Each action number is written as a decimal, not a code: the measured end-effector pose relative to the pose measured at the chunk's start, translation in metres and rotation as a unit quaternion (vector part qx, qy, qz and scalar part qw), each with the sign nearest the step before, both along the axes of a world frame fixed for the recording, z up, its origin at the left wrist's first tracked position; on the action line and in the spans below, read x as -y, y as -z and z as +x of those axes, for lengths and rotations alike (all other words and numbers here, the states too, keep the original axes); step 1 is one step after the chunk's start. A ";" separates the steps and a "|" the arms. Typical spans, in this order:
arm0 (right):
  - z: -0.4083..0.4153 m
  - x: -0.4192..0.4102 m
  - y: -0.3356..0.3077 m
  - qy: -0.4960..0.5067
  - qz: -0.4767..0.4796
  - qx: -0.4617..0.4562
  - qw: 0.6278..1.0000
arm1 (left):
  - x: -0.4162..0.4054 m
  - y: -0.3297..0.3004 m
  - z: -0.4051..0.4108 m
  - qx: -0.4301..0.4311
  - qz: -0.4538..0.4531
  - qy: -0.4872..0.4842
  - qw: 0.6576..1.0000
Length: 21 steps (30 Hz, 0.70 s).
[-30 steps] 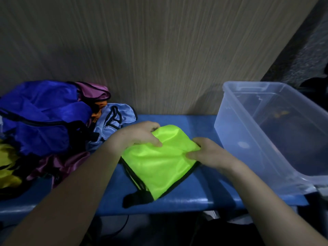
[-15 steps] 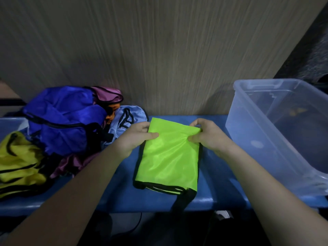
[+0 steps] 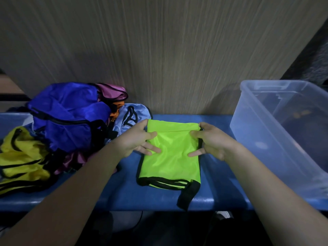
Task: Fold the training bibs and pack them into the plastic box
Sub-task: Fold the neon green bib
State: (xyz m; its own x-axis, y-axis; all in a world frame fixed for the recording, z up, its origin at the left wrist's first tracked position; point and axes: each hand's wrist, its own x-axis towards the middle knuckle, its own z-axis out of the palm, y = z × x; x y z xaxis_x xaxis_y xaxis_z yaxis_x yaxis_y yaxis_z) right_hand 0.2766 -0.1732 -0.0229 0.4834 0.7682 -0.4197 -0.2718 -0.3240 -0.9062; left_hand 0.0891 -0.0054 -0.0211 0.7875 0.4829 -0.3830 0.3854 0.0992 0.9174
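Neon-green bib [image 3: 170, 157], folded into a rectangle, lies on the blue desk [image 3: 124, 196] with a black strap hanging over the near edge. Left hand [image 3: 136, 139] and right hand [image 3: 211, 141] pinch its far corners, fingers curled. Beyond, unfolded bibs [image 3: 67, 118] pile left; the plastic box [image 3: 266, 139] sits right.

Blue bench [image 3: 213, 199] — green bib [image 3: 171, 157], heaped bibs [image 3: 67, 121], plastic box [image 3: 284, 132]
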 end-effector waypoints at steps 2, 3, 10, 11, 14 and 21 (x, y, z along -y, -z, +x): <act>-0.001 -0.003 -0.001 0.001 0.022 0.008 1.000 | -0.002 -0.001 -0.002 0.016 -0.004 -0.002 1.000; -0.002 -0.004 -0.002 0.001 0.032 0.024 0.999 | -0.003 -0.002 -0.004 0.027 -0.006 -0.003 1.000; -0.002 -0.007 -0.004 -0.019 0.086 0.140 0.986 | -0.016 0.004 -0.008 0.114 0.040 0.008 0.993; -0.001 -0.006 -0.003 -0.028 0.089 0.162 0.982 | -0.017 0.005 -0.008 0.120 0.062 0.018 0.991; 0.000 -0.003 0.001 -0.061 0.087 0.224 0.969 | -0.023 0.010 -0.010 0.117 0.117 0.032 0.986; -0.001 0.003 0.006 -0.144 0.054 0.388 0.909 | -0.027 0.015 -0.017 0.103 0.207 0.073 0.970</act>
State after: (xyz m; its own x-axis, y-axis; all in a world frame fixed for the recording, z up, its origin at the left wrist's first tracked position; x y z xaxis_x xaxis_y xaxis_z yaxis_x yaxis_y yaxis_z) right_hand 0.2751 -0.1764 -0.0293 0.3748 0.9260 0.0462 0.5436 -0.1791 -0.8200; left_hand 0.0721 0.0214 -0.0366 0.8986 0.4386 -0.0074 0.1714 -0.3355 0.9263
